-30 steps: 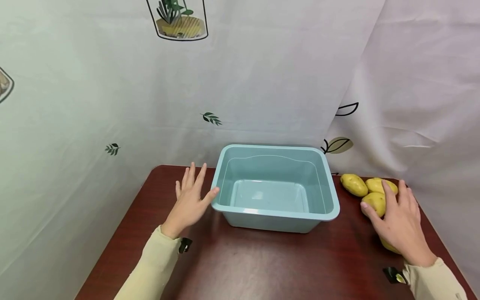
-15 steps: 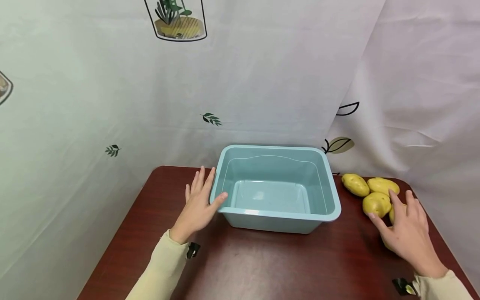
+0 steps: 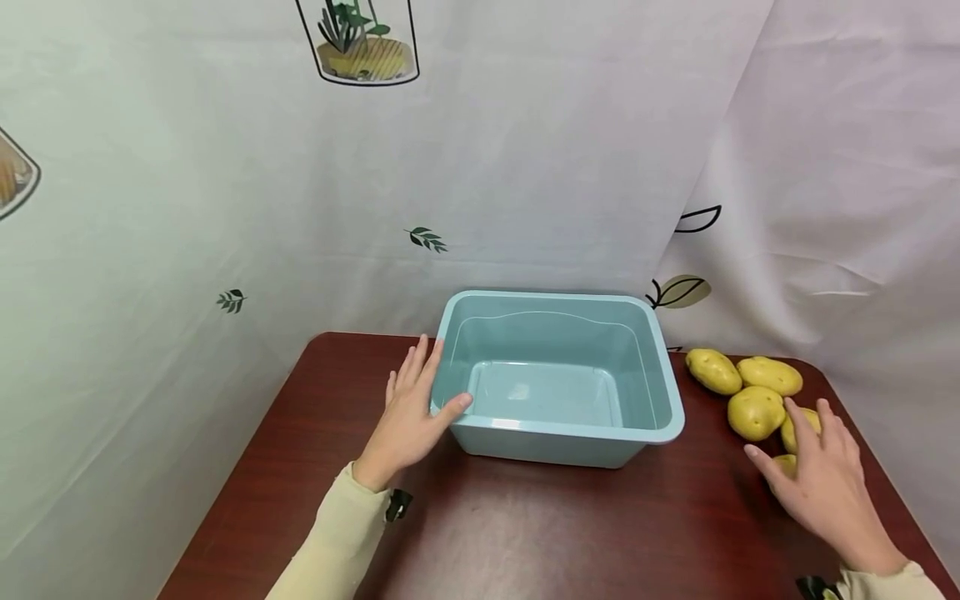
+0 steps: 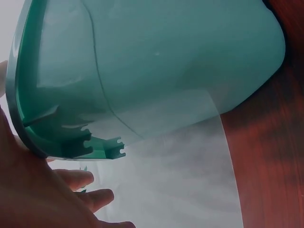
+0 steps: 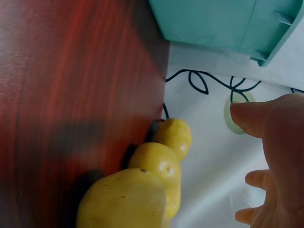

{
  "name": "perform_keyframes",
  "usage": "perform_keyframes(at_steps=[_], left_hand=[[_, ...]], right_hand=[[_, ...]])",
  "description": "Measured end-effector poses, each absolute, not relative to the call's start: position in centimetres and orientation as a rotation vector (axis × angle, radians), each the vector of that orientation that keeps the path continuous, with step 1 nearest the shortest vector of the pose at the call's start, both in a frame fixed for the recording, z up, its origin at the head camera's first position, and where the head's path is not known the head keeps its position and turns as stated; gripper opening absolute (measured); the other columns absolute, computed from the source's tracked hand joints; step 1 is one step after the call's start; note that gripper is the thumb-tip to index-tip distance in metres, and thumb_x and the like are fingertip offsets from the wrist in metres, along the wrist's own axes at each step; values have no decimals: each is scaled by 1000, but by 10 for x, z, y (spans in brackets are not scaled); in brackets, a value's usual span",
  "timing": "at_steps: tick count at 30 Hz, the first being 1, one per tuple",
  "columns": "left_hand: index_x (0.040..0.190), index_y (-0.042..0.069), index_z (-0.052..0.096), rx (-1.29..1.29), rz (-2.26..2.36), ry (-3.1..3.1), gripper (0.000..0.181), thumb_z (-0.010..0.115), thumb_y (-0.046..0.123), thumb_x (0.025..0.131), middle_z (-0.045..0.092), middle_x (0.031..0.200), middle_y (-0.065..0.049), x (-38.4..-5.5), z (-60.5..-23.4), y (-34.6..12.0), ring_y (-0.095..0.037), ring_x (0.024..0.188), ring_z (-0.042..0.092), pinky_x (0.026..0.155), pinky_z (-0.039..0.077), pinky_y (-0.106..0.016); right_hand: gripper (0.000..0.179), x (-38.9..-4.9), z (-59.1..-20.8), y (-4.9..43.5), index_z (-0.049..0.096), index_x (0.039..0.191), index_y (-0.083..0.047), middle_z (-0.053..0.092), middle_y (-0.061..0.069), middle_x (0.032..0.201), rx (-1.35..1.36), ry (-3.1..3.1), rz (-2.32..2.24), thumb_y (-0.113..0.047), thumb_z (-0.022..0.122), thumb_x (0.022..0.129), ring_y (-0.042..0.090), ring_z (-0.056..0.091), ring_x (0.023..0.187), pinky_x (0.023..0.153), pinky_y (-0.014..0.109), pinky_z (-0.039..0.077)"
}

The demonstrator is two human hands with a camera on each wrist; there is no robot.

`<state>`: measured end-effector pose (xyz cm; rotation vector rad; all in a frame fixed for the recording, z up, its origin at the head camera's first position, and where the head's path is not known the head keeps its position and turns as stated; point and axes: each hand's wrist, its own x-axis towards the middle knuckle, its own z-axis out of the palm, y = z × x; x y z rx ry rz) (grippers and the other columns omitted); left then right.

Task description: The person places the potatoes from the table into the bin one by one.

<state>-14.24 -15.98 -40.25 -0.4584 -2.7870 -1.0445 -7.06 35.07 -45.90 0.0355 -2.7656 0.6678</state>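
My left hand [image 3: 407,427] is at the front left corner of a light blue plastic basin [image 3: 558,430], fingers straight and spread, thumb over the rim. From the left wrist view, the basin's outer wall [image 4: 180,61] fills the upper part, with the hand [image 4: 38,185] right at the rim. Several yellow potatoes lie in a cluster to the right of the basin, among them a round potato [image 3: 755,413]. Above the nearest ones hovers my right hand [image 3: 825,492], fingers spread and holding nothing; it partly hides a potato [image 3: 785,463]. The right wrist view shows a large potato [image 5: 122,202] below this hand.
The dark red wooden table [image 3: 525,533] ends at a white patterned curtain [image 3: 540,167] close behind the basin. More curtain hangs along the left and right sides. Two potatoes lie near the back right corner, including an oblong potato [image 3: 770,376].
My left hand has moved right until its thumb overlaps the basin's rim. My right hand has drawn back toward me and slightly right, uncovering more potatoes. The basin stays in place.
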Motion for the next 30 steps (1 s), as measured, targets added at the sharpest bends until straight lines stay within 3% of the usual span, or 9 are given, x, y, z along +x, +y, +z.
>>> perform_keyframes(at_steps=[9, 17, 24, 30], left_hand=[[162, 9, 15, -458, -1076, -2767, 97, 60, 61, 93, 4, 168, 5, -141, -407, -158, -20, 154, 8, 119, 7, -60], [162, 16, 13, -431, -1240, -2735, 106, 72, 60, 86, 2, 166, 20, -142, -412, -160, -19, 153, 15, 116, 28, -54], [162, 15, 14, -464, -1279, -2689, 106, 72, 61, 85, 4, 166, 18, -143, -415, -159, -16, 151, 20, 113, 34, -51], [162, 13, 16, -468, -1291, -2645, 105, 72, 58, 86, 7, 166, 15, -145, -418, -158, -17, 151, 21, 113, 34, -52]], right_hand=[[82, -62, -471, 354, 25, 152, 9, 4, 43, 156, 48, -2741, 673, -28, 69, 94, 61, 3, 143, 114, 68, -3], [84, -57, -479, 357, 24, 154, 6, 4, 42, 156, 48, -2745, 686, -26, 71, 93, 61, 3, 142, 112, 71, -2], [81, -53, -487, 360, 27, 152, 7, 7, 45, 153, 61, -2752, 684, -26, 71, 92, 68, 10, 136, 111, 73, -1], [82, -53, -492, 362, 21, 155, 6, 1, 47, 153, 26, -2833, 672, -27, 68, 96, 70, 7, 135, 111, 73, -3]])
